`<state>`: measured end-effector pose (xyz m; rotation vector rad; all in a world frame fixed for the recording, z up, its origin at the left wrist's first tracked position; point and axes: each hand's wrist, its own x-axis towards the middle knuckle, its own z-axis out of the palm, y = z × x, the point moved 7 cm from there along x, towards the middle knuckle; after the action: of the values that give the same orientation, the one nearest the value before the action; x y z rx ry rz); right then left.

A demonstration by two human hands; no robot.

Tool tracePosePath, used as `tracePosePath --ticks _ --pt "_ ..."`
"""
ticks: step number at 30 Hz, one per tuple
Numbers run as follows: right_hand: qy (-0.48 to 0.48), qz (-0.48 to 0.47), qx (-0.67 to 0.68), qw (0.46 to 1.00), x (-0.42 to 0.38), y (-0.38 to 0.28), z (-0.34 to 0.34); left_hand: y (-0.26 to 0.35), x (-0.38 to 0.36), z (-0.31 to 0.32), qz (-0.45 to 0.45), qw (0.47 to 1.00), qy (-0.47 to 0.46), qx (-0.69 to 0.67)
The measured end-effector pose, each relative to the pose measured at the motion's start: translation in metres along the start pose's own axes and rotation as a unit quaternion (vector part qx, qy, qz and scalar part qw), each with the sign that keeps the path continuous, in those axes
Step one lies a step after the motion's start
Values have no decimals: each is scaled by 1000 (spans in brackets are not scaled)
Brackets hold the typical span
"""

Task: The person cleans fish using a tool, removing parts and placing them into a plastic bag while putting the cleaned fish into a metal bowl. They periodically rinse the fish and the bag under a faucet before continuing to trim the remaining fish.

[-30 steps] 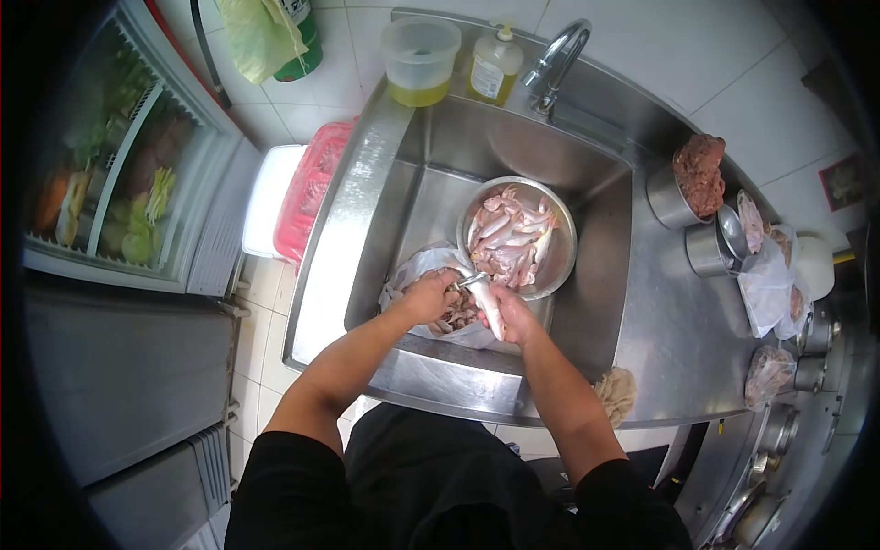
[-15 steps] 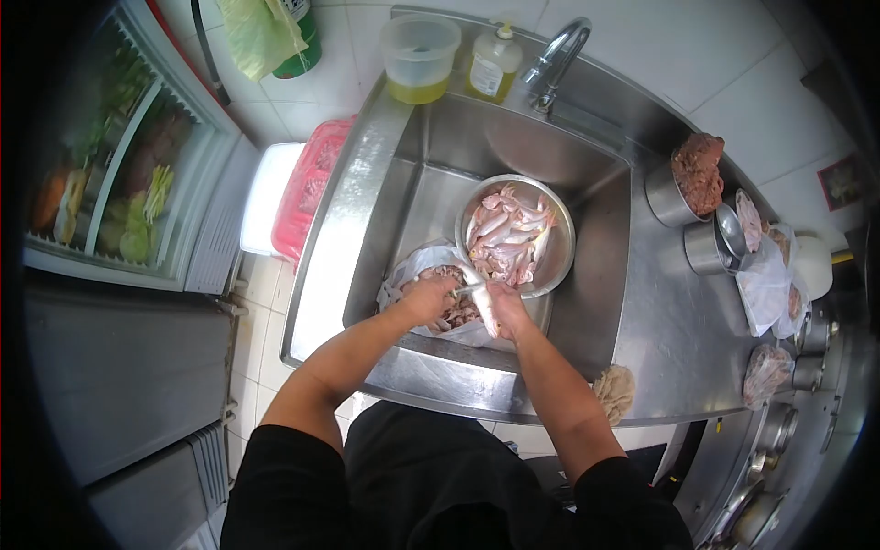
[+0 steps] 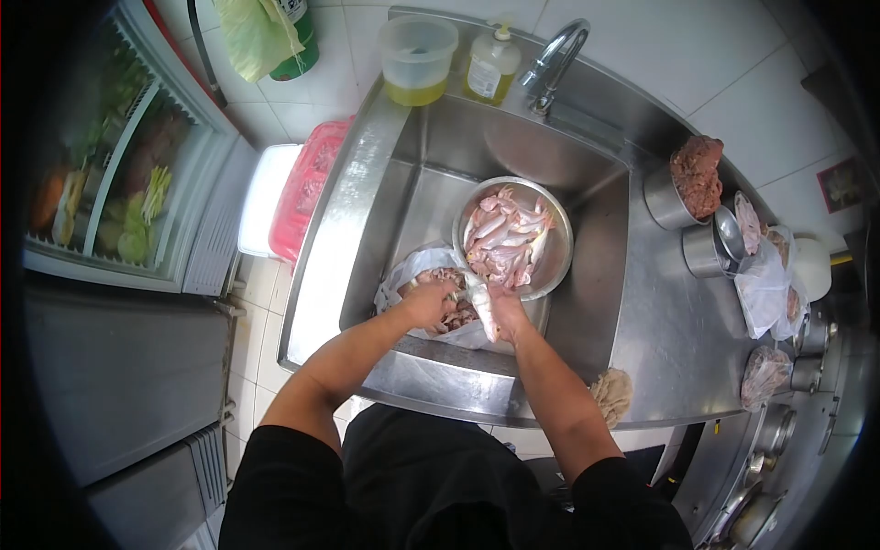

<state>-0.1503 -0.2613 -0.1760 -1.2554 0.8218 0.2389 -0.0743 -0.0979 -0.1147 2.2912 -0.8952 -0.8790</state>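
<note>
A pale silvery fish (image 3: 479,304) is in my right hand (image 3: 504,310), whose fingers are closed around its side. My left hand (image 3: 429,303) is just left of the fish, over an open white plastic bag (image 3: 398,282) with fish scraps (image 3: 460,318) inside. Its fingers are curled, and what they grip is too small to make out. Behind my hands, a round metal bowl (image 3: 565,258) holds several pinkish whole fish (image 3: 502,240). Bag and bowl both rest in the steel sink (image 3: 587,321).
A faucet (image 3: 555,66), a soap bottle (image 3: 491,66) and a plastic tub (image 3: 418,62) stand along the sink's back edge. On the right counter are a pot of ground meat (image 3: 674,197), plastic bags (image 3: 765,289) and a crumpled cloth (image 3: 612,396).
My left hand has drawn slightly left, away from the fish. The fish has turned a little in my right hand, showing more of its side.
</note>
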Motion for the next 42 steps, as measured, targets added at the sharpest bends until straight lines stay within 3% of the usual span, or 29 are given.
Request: tracePosePath --ticks 1,4,7,10,13,16,19,22,25,28,31,33,37,39,42 --pt "2 -3 -4 1000 8 7 -2 -5 3 -5 -47 999 -3 -4" --pt "2 1 -16 1000 17 18 -8 12 -8 14 74 997 -25 -5" --pt "-6 17 -21 1000 7 8 -6 15 -11 10 103 995 -11 -12" --pt "11 20 -33 999 -4 -3 -2 3 -1 2 -4 998 -46 -51" --pt "17 10 -48 999 6 5 -9 25 -19 5 108 994 -18 17" --pt "5 11 -38 999 15 15 -16 15 -13 -3 44 998 -4 46" --pt "10 -11 -43 999 22 21 -19 30 -21 -1 47 990 -80 105" --pt "27 -28 -55 998 36 33 -26 22 -16 -12 -1 995 -7 101" --pt "27 -37 -85 995 38 35 -25 39 -23 -8 45 985 -33 164" --pt "29 -13 -77 997 21 22 -23 34 -21 -24 -17 993 -18 118" --pt "48 -24 -100 993 19 16 -19 39 -18 -2 38 979 -57 190" --pt "53 -12 -99 994 16 14 -22 33 -19 -8 49 982 -30 181" --pt "36 -22 -63 997 19 17 -23 42 -25 -4 107 968 -22 225" --pt "55 -25 -71 996 15 12 -23 39 -21 -15 41 989 13 140" --pt "-40 39 154 986 3 5 -2 13 -6 -13 -36 997 33 67"
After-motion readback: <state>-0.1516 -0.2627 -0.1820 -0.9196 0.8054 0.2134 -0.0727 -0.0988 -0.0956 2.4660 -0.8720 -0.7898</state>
